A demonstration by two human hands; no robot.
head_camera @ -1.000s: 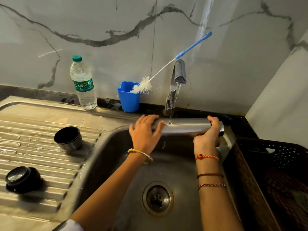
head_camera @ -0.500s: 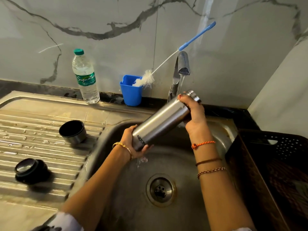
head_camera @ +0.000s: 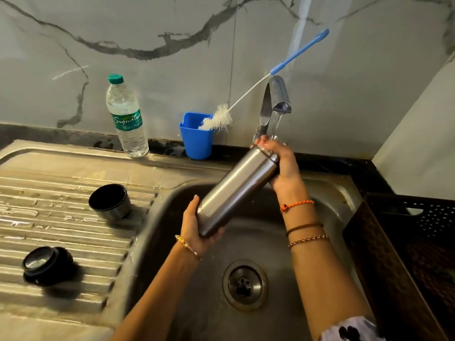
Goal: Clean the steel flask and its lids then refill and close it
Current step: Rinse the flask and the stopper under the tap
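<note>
The brushed steel cylindrical flask (head_camera: 236,190) tilts over the steel sink basin (head_camera: 327,193), its mouth under the chrome tap (head_camera: 275,99). The left hand (head_camera: 197,230) cups its base with curled fingers (head_camera: 216,233); the right hand (head_camera: 283,163) wraps the neck. Left of both hands, a black cup lid (head_camera: 109,201) and black stopper lid (head_camera: 46,264) rest on the ridged drainboard (head_camera: 61,242).

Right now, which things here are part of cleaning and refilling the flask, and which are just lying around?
Part of the job: steel flask, cup lid, stopper lid, bottle brush, running tap, sink.

Lying about: blue holder, dark crate, plastic water bottle, perhaps for refilling.
</note>
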